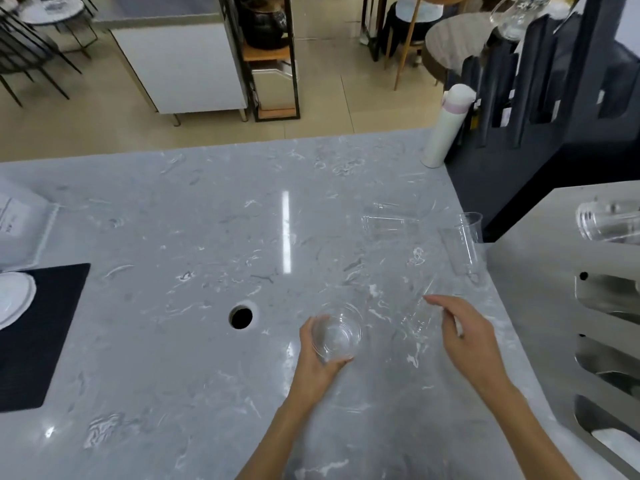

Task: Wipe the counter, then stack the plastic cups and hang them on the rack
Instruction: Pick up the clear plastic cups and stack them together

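My left hand [317, 358] grips a clear plastic cup [336, 332], held upright with its mouth toward me above the grey marble counter [173, 237]. My right hand [464, 337] hovers with fingers spread over a second clear cup [417, 320] lying on its side; whether the fingers touch it I cannot tell. Farther back, another clear cup [388, 223] lies on the counter, and more clear cups [465, 244] lie at the right edge. The metal rack [554, 271] stands to the right, with clear cups [606, 221] in its top slot.
A round hole [241, 317] opens in the counter left of my left hand. A black mat [41, 334] with a white plate [14, 299] lies at the left edge. A white bottle [445, 126] and a dark holder [519, 116] stand at the back right.
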